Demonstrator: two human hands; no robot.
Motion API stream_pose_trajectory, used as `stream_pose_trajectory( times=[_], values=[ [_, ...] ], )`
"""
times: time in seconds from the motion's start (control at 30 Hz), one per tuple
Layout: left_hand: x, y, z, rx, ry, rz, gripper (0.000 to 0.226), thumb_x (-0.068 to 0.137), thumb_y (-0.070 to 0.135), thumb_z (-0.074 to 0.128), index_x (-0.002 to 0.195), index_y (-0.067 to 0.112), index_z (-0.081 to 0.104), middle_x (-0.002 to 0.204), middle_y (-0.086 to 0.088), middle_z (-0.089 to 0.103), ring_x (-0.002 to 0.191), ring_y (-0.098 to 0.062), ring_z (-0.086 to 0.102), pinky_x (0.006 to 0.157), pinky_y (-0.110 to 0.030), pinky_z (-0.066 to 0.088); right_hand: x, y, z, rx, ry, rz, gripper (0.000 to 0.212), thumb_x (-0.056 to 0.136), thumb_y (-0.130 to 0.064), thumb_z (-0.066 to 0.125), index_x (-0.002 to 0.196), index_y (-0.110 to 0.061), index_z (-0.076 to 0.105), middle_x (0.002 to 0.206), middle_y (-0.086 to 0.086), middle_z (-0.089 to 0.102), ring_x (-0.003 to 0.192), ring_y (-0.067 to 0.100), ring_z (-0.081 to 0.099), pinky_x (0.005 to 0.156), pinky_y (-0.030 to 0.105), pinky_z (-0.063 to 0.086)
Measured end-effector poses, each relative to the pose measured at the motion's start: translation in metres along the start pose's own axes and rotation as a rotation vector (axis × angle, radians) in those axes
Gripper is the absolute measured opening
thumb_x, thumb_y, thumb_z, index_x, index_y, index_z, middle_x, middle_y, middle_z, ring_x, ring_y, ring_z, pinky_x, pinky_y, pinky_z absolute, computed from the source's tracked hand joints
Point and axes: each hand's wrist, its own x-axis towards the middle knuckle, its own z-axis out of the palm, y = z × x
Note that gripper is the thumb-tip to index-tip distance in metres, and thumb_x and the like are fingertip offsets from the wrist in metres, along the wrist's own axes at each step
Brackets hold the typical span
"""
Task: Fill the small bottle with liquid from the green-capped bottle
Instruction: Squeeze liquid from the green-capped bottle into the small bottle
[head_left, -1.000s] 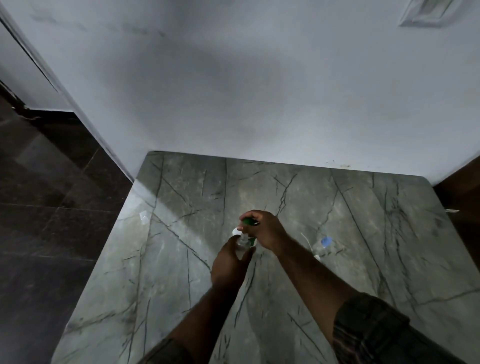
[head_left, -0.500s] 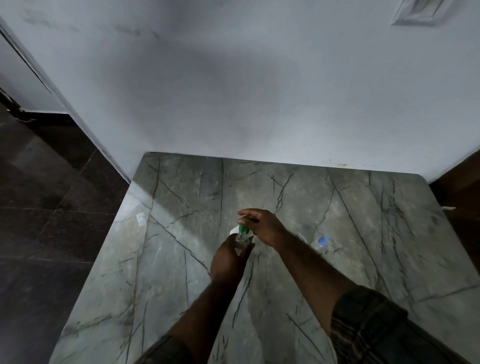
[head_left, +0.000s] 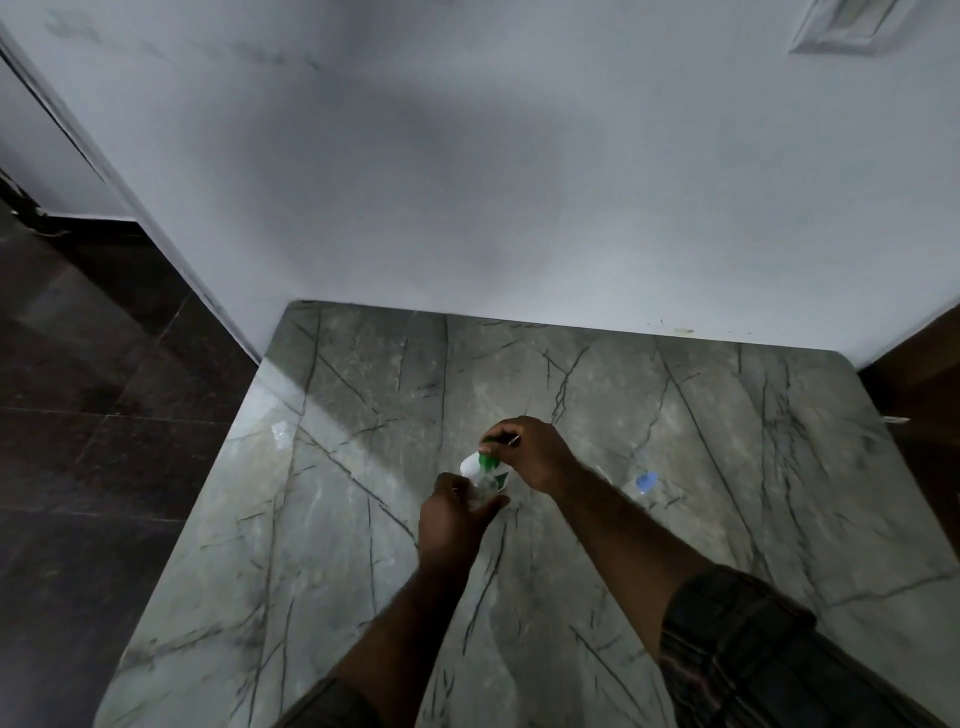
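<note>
I judge this is the opening step. My left hand (head_left: 457, 519) grips the body of the green-capped bottle (head_left: 471, 467), near the middle of the desk (head_left: 363, 597). The fingers of my right hand (head_left: 532, 452) pinch its green cap (head_left: 488, 460) from above. The small bottle (head_left: 644, 483), with a blue cap, is on the desk to the right, apart from both hands. Next I must twist the green cap off with the body held steady, and then open the small bottle too.
</note>
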Motion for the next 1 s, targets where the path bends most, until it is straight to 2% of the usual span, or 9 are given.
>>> stream_pose_trajectory(
  times=[0.13, 0.2, 0.37, 0.43, 0.57, 0.67, 0.77, 1.0],
  values=[
    [-0.001, -0.004, 0.002, -0.025, 0.009, 0.009, 0.042, 0.069, 0.041, 0.083, 0.1, 0.023, 0.06, 0.087, 0.006, 0.069, 0.076, -0.007, 0.067, 0.071, -0.035, 0.062, 0.0, 0.003, 0.003, -0.035, 0.018, -0.014, 0.012, 0.085, -0.024, 0.074, 0.095, -0.017, 0.076, 0.097, 0.0, 0.072, 0.089, 0.013, 0.064, 0.083, 0.028, 0.051],
    [-0.003, -0.003, 0.002, -0.039, 0.013, 0.007, 0.041, 0.07, 0.041, 0.083, 0.099, 0.023, 0.062, 0.086, 0.007, 0.069, 0.076, -0.006, 0.067, 0.071, -0.033, 0.061, 0.001, 0.003, 0.001, -0.048, 0.005, -0.011, 0.014, 0.085, -0.025, 0.074, 0.095, -0.017, 0.076, 0.098, 0.0, 0.072, 0.089, 0.013, 0.063, 0.083, 0.028, 0.051],
    [-0.005, 0.003, 0.003, -0.07, 0.024, -0.007, 0.038, 0.07, 0.045, 0.082, 0.097, 0.023, 0.066, 0.082, 0.007, 0.07, 0.072, -0.003, 0.067, 0.066, -0.024, 0.058, 0.004, 0.0, -0.003, -0.043, 0.0, -0.008, 0.012, 0.084, -0.026, 0.075, 0.093, -0.019, 0.077, 0.092, -0.005, 0.074, 0.074, -0.002, 0.058, 0.069, 0.012, 0.04],
    [-0.006, 0.002, 0.003, -0.051, 0.019, -0.01, 0.035, 0.071, 0.046, 0.081, 0.096, 0.025, 0.067, 0.08, 0.008, 0.07, 0.071, -0.002, 0.066, 0.064, -0.021, 0.055, 0.003, 0.001, -0.001, -0.078, 0.007, -0.026, 0.013, 0.084, -0.027, 0.075, 0.094, -0.018, 0.077, 0.094, -0.003, 0.073, 0.078, 0.003, 0.059, 0.072, 0.015, 0.044],
    [-0.007, 0.001, 0.006, -0.063, -0.005, -0.043, 0.033, 0.073, 0.045, 0.08, 0.097, 0.027, 0.067, 0.081, 0.01, 0.071, 0.071, 0.0, 0.066, 0.064, -0.019, 0.054, 0.002, 0.003, 0.002, -0.12, 0.011, -0.047, 0.015, 0.084, -0.027, 0.075, 0.095, -0.017, 0.076, 0.097, 0.001, 0.071, 0.088, 0.014, 0.062, 0.084, 0.031, 0.051],
    [-0.008, 0.007, 0.004, -0.072, 0.006, -0.042, 0.03, 0.073, 0.046, 0.08, 0.094, 0.03, 0.066, 0.078, 0.01, 0.07, 0.068, 0.003, 0.065, 0.058, -0.012, 0.047, 0.004, -0.001, -0.002, -0.105, 0.029, -0.035, 0.016, 0.082, -0.028, 0.077, 0.094, -0.018, 0.077, 0.096, -0.001, 0.071, 0.087, 0.012, 0.062, 0.083, 0.029, 0.05],
    [-0.006, 0.01, 0.002, -0.063, 0.006, -0.022, 0.027, 0.073, 0.047, 0.079, 0.088, 0.029, 0.066, 0.073, 0.008, 0.069, 0.063, 0.001, 0.063, 0.054, -0.012, 0.042, 0.006, -0.005, -0.004, -0.1, 0.036, -0.028, 0.017, 0.081, -0.028, 0.078, 0.094, -0.019, 0.078, 0.097, -0.001, 0.071, 0.088, 0.011, 0.061, 0.082, 0.026, 0.048],
    [-0.004, 0.002, 0.006, -0.069, -0.009, -0.036, 0.034, 0.074, 0.045, 0.079, 0.098, 0.023, 0.069, 0.076, 0.008, 0.07, 0.065, 0.0, 0.064, 0.057, -0.013, 0.044, 0.002, 0.002, 0.003, -0.122, 0.025, -0.057, 0.016, 0.085, -0.026, 0.073, 0.096, -0.015, 0.075, 0.099, 0.004, 0.071, 0.09, 0.016, 0.062, 0.085, 0.031, 0.05]
  ],
)
